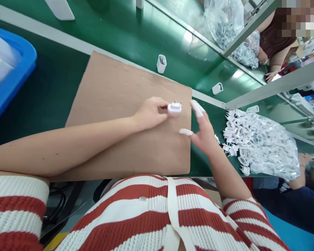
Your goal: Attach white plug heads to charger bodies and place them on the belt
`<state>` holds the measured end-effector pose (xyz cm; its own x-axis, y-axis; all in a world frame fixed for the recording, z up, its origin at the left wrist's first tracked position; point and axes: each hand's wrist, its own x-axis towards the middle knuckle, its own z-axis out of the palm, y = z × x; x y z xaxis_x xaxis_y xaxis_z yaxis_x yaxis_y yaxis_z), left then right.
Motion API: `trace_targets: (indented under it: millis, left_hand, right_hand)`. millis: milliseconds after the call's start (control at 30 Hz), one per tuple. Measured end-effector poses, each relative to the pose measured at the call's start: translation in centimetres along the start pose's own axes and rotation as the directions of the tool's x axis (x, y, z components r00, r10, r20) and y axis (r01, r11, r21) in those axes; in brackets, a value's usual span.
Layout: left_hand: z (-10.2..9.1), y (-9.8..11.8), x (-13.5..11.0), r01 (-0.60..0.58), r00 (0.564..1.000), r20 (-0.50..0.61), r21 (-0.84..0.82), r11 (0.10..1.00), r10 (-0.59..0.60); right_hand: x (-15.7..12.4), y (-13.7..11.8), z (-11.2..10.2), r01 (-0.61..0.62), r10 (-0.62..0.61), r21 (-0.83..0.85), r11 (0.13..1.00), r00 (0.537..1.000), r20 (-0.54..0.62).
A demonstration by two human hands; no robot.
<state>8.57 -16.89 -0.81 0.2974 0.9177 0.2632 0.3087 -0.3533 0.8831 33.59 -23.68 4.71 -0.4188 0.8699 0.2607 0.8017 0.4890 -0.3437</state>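
Note:
My left hand [153, 113] is closed, with thumb and fingers pinching a white two-pin plug head [174, 107] above the cardboard sheet [115, 94]. The plug head's metal pins point away from me. Just to its right is my right hand [202, 130], its thumb and fingers spread and nothing between them. White covers sit on the fingertips of that hand, which look slightly blurred. Beyond the cardboard, a hollow white charger housing [161, 64] stands on the green surface, and another white housing [217, 88] lies farther right.
Many loose white plug heads [232, 150] spill from a clear plastic bag [274, 146] at the right. A blue bin [28, 52] with white pieces stands at the left. Metal frame bars [277, 82] cross the right side. Other people's hands and arms show beyond and at far right.

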Motion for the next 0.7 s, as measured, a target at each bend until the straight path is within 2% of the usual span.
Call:
trace_targets:
  millis: [67, 100, 167, 233, 300, 367, 400, 467, 533, 567, 633, 700]
  left_hand:
    - [-2.3, -1.0, 2.4, 0.073, 0.98, -0.186, 0.017, 0.997, -0.068]
    - [-3.6, -1.9, 4.0, 0.118, 0.953, -0.285, 0.051, 0.992, -0.099]
    - [-6.5, -4.3, 7.6, 0.228, 0.894, -0.423, 0.14, 0.964, -0.15]
    - [-8.8, -6.6, 10.9, 0.351, 0.84, -0.496, 0.189, 0.917, -0.22]
    - [-10.2, -8.1, 13.1, 0.451, 0.818, -0.489, 0.22, 0.865, -0.303]
    - [-10.4, -8.3, 13.7, 0.528, 0.786, -0.507, 0.254, 0.81, -0.354]
    - [-10.1, -7.9, 13.6, 0.541, 0.768, -0.551, 0.284, 0.791, -0.327]
    - [-9.1, -6.8, 12.6, 0.494, 0.75, -0.642, 0.384, 0.78, -0.158]
    - [-8.0, -5.6, 11.6, 0.406, 0.78, -0.626, 0.494, 0.769, -0.009]
    - [-7.5, -5.3, 11.3, 0.378, 0.816, -0.579, 0.52, 0.766, -0.009]
    - [-6.7, -5.0, 11.5, 0.41, 0.868, -0.475, 0.523, 0.747, -0.144]
    - [-6.2, -5.1, 12.2, 0.457, 0.873, -0.416, 0.514, 0.726, -0.254]
  right_hand:
    - [-4.2, 1.6, -0.9, -0.138, 0.119, -0.117, 0.984, 0.98, -0.156]
    - [-6.4, 2.4, -1.2, -0.24, 0.199, -0.201, 0.95, 0.958, -0.205]
    - [-10.1, 4.0, -1.3, -0.385, 0.335, -0.324, 0.864, 0.921, -0.199]
    - [-12.3, 5.2, -1.0, -0.454, 0.427, -0.299, 0.839, 0.891, -0.154]
    - [-12.8, 5.8, -0.6, -0.489, 0.469, -0.199, 0.849, 0.872, -0.144]
    - [-12.0, 5.9, -0.3, -0.499, 0.484, -0.058, 0.865, 0.859, -0.168]
    - [-11.4, 5.7, -0.3, -0.501, 0.498, 0.033, 0.865, 0.848, -0.181]
    - [-9.7, 5.0, -0.2, -0.506, 0.562, 0.282, 0.815, 0.808, -0.175]
    - [-8.1, 3.9, -0.2, -0.49, 0.656, 0.591, 0.641, 0.749, -0.09]
    - [-7.3, 3.4, -0.2, -0.468, 0.673, 0.714, 0.52, 0.74, -0.006]
    - [-5.9, 2.3, -0.2, -0.438, 0.651, 0.846, 0.305, 0.744, 0.151]
    - [-4.9, 1.5, -0.2, -0.443, 0.617, 0.879, 0.177, 0.746, 0.251]
